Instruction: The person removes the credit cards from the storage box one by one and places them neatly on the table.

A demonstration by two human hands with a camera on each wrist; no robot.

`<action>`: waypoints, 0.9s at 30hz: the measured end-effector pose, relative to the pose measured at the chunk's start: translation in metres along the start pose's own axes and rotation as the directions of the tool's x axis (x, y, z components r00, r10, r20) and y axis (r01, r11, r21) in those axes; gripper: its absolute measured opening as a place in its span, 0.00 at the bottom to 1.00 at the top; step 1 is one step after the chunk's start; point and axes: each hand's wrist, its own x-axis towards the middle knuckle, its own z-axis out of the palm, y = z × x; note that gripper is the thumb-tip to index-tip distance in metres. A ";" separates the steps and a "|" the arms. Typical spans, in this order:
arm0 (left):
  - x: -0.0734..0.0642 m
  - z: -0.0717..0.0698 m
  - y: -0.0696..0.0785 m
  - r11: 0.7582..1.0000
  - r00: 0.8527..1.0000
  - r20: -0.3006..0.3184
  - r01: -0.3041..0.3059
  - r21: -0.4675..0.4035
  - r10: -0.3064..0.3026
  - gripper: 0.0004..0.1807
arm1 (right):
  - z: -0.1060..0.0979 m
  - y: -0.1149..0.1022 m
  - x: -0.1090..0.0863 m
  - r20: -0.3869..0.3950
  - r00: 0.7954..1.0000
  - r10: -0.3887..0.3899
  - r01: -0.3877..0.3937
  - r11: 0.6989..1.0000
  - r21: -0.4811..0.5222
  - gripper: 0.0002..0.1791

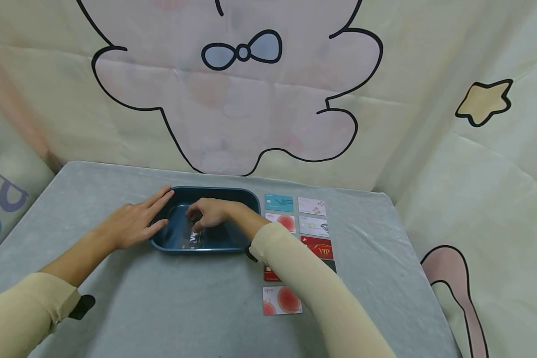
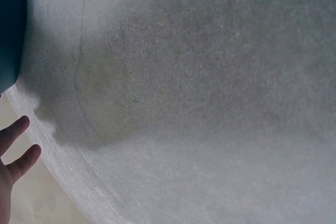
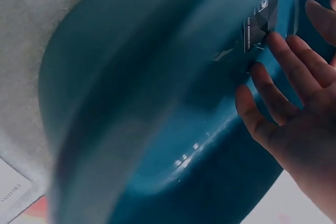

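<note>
My right hand (image 1: pixel 212 211) reaches into a dark blue tray (image 1: pixel 225 250). Inside it, toward the left end, lies a black VIP card (image 1: pixel 193 240). In the right wrist view the fingertips of this hand (image 3: pixel 294 87) touch the edge of the black card (image 3: pixel 261 22), with the thumb apart from them. My left hand (image 1: pixel 136 221) rests against the tray's left rim, fingers straight and spread. Only two of its fingers and part of the palm show at the edge of the left wrist view.
Right of the tray, cards lie in two columns: a teal VIP card (image 1: pixel 279 203), a pale flowered card (image 1: pixel 312 206), a white card (image 1: pixel 313 226), a red VIP card (image 1: pixel 317 247) and others. My right forearm covers some. Nearest is a red-circle card (image 1: pixel 282 301). Grey cloth (image 1: pixel 161 308) covers the table.
</note>
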 end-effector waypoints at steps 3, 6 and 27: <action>0.000 0.000 0.000 1.000 1.000 0.000 0.003 -0.001 -0.003 0.38 | -0.001 -0.001 0.001 0.002 1.000 0.004 -0.004 1.000 0.029 0.26; 0.000 0.001 0.001 1.000 1.000 -0.001 0.005 -0.001 -0.005 0.38 | -0.002 -0.001 0.002 0.000 1.000 0.015 -0.015 0.998 0.054 0.26; 0.002 0.002 -0.001 1.000 0.999 0.021 0.027 -0.002 -0.027 0.39 | -0.012 -0.004 -0.001 -0.098 0.995 0.009 -0.015 0.998 -0.063 0.22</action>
